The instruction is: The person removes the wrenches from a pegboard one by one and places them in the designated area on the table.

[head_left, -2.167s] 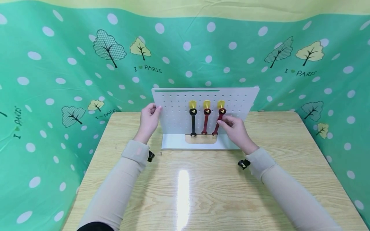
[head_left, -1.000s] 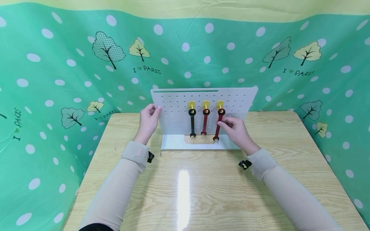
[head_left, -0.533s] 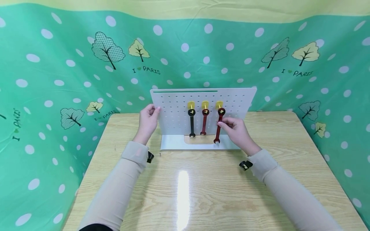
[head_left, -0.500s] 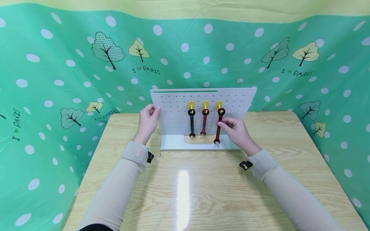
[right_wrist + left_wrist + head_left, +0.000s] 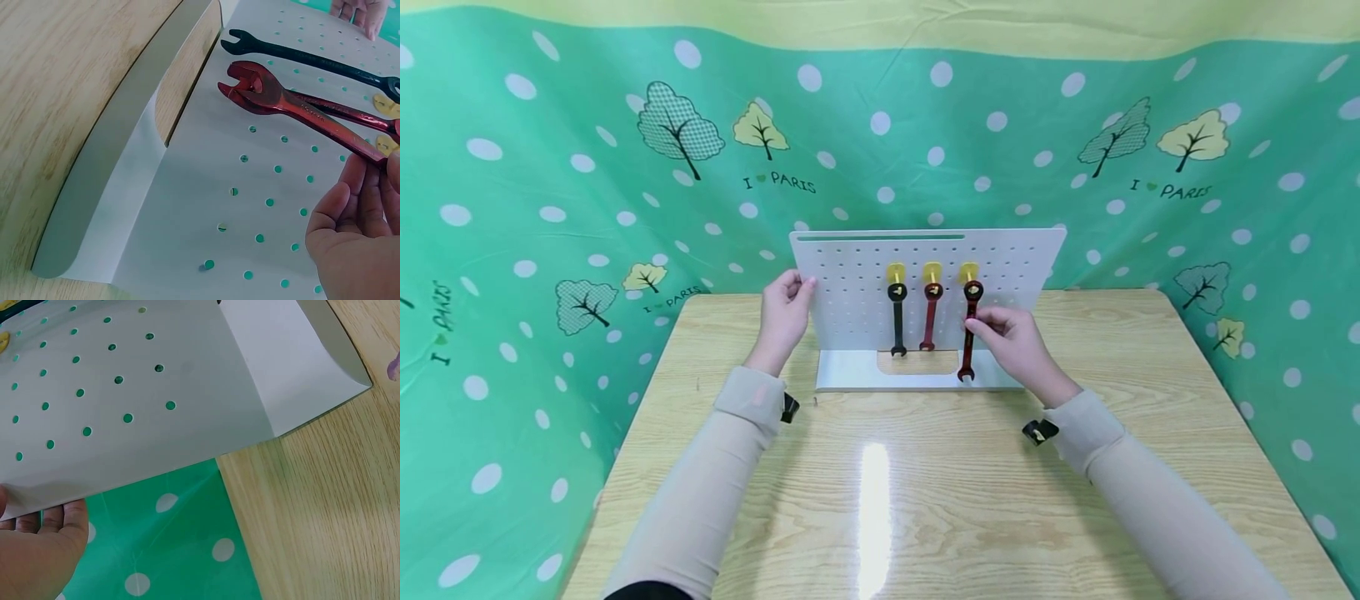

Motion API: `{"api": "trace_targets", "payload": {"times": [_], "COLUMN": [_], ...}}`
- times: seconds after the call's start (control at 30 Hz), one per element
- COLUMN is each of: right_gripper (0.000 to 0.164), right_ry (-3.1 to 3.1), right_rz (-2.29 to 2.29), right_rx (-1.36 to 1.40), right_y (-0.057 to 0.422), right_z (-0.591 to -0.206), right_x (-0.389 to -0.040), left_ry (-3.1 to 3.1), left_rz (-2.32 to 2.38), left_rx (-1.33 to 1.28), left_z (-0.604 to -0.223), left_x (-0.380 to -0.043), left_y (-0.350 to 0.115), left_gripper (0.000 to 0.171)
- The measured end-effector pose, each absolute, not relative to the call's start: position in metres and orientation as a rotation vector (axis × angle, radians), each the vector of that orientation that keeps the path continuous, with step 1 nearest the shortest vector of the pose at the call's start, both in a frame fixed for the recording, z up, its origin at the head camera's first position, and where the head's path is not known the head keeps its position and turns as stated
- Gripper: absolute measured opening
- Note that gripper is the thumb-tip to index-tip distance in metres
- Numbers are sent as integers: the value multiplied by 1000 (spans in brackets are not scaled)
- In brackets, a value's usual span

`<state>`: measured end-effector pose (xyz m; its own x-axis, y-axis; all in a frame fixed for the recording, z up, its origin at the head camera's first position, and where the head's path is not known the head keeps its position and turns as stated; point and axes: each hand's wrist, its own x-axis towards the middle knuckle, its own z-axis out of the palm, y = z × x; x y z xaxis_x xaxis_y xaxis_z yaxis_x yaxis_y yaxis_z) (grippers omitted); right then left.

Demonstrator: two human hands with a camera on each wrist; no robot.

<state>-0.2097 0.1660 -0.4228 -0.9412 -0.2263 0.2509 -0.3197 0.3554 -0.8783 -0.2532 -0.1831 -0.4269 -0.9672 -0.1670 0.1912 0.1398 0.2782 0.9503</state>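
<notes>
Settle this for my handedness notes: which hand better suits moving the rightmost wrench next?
Probably the right hand: it pinches that wrench; the left hand grips the pegboard by its left edge.

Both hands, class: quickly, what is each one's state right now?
Left hand: closed, holding the white pegboard by its edge.
Right hand: closed, holding the rightmost red wrench.

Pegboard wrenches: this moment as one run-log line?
left hand: pinches pegboard edge | right hand: holds rightmost red wrench | middle red wrench, black wrench: hang on yellow hooks

Right hand [image 5: 357, 247] holds nearer red wrench [image 5: 319, 120]; dark wrench [image 5: 306, 59] beyond.
</notes>
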Motion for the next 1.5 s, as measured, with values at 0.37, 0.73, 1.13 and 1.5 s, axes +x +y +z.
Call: {"api": "trace_targets", "payload": {"times": [0.37, 0.73, 1.13, 1.5], "right_gripper": [17, 17, 14, 15], "right_ry": [-2526, -2531, -2512, -2536], "right_rz": [1667, 1688, 1669, 1644], "right_rx": [502, 498, 510, 427], "right_y": [168, 173, 189, 224], "right_z": [-419, -412, -416, -445], "right_x": [-205, -196, -187, -190], "left_ry": [-2308, -2312, -2321, -2328], "left_rz": [-1747, -1748, -1726, -1729], "left_rx": [27, 42, 42, 36], "left_z": [-429, -429, -428, -426], "left_x": [-255, -253, -252, -253], "left_y": [-181, -183, -184, -184], "left_gripper": [26, 25, 26, 28]}}
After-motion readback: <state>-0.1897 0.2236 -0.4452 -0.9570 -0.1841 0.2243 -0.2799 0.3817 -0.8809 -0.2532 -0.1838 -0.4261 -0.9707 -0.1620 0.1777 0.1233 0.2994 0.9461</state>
